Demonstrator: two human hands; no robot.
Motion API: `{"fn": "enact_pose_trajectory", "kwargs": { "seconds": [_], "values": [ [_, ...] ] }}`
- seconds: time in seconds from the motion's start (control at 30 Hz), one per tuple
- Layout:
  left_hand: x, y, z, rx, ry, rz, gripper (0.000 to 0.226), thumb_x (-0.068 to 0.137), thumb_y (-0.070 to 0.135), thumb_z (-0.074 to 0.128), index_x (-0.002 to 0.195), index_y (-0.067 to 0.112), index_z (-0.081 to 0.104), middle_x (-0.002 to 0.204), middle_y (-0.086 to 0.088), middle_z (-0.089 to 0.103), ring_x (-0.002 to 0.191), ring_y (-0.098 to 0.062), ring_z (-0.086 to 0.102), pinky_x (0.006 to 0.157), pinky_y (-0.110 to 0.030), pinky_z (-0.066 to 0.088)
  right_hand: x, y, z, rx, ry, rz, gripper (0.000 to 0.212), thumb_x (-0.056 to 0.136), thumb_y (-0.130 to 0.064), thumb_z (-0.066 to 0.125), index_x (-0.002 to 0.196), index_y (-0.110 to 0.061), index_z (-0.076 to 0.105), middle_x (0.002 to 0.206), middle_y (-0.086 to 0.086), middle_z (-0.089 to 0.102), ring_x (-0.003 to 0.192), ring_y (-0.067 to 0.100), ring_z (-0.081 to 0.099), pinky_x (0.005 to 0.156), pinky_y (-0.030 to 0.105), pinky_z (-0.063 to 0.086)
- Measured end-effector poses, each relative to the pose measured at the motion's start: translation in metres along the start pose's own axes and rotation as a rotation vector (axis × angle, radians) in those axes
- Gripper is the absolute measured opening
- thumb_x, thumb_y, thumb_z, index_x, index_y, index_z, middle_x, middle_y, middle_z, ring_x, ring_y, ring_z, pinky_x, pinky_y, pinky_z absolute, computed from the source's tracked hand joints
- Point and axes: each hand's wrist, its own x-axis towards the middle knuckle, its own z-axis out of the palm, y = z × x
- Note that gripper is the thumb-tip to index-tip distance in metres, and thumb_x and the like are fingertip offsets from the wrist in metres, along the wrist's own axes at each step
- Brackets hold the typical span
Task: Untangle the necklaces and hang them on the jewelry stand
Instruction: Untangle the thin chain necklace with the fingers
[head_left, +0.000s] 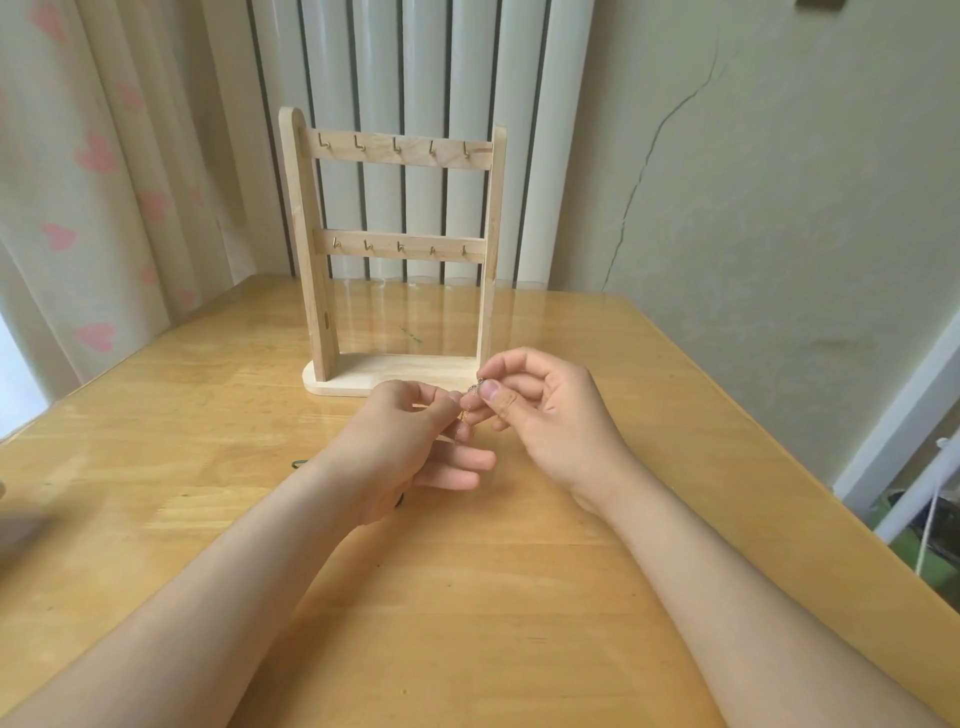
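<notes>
A wooden jewelry stand (395, 156) rises at the back of the table, with two crossbars of small gold hooks, all bare. Just in front of its base, my right hand (540, 415) pinches the clasp end of a thin gold necklace (474, 391) between thumb and forefinger. My left hand (410, 441) pinches the same fine chain a little lower, fingertips nearly touching the right hand's. The chain hangs between the hands and is hard to follow. A dark green cord (298, 464) peeks out from under my left forearm on the table.
The wooden table (519, 597) has a glossy top; its right edge runs diagonally. A white radiator (426, 62) and a cracked wall stand behind the stand, and a heart-print curtain (93, 156) hangs at left. A blurred object sits at the far left edge.
</notes>
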Motion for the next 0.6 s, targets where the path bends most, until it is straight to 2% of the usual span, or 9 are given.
{"fn": "enact_pose_trajectory", "kwargs": {
  "seconds": [0.23,0.33,0.43,0.5,0.6],
  "values": [
    [0.001,0.000,-0.003,-0.028,-0.019,0.015,0.031,0.108,0.024,0.063,0.119,-0.005,0.062,0.100,-0.015,0.076,0.098,-0.027,0.081,0.058,-0.033,0.065,-0.002,-0.007,0.000,0.278,-0.016,0.153,0.011,0.103,-0.009,0.067,0.114,-0.008,0.067,0.106,0.015,0.081,0.096,0.022,0.075,0.081,0.029,0.053],
    [0.001,-0.002,-0.004,-0.007,0.011,0.029,0.025,0.107,0.022,0.064,0.115,-0.002,0.064,0.099,-0.015,0.077,0.096,-0.025,0.081,0.062,-0.036,0.066,-0.001,-0.010,0.000,0.405,-0.047,0.260,0.013,0.103,-0.007,0.063,0.116,-0.007,0.065,0.100,0.014,0.079,0.096,0.024,0.074,0.084,0.033,0.050],
    [0.001,-0.002,-0.002,0.028,0.084,0.055,0.021,0.107,0.018,0.065,0.112,-0.002,0.064,0.097,-0.016,0.073,0.087,-0.025,0.081,0.063,-0.040,0.067,0.001,-0.015,-0.002,0.491,-0.026,0.299,0.015,0.100,-0.003,0.063,0.114,-0.010,0.062,0.080,0.006,0.068,0.079,0.023,0.071,0.073,0.032,0.045],
    [0.002,-0.002,-0.002,0.035,0.126,0.083,0.019,0.108,0.017,0.063,0.110,-0.002,0.062,0.102,-0.017,0.071,0.086,-0.028,0.081,0.066,-0.043,0.068,0.002,-0.016,-0.002,0.437,-0.003,0.289,0.019,0.096,-0.002,0.069,0.112,-0.010,0.066,0.076,0.002,0.063,0.063,0.016,0.059,0.062,0.028,0.041],
    [0.003,-0.001,-0.002,0.039,0.165,0.120,0.019,0.110,0.019,0.058,0.112,0.000,0.059,0.106,-0.014,0.067,0.084,-0.031,0.082,0.074,-0.049,0.068,0.001,-0.012,-0.001,0.290,0.028,0.296,0.026,0.089,0.000,0.076,0.112,-0.011,0.070,0.074,-0.004,0.059,0.053,0.009,0.039,0.045,0.021,0.029]
  ]
}}
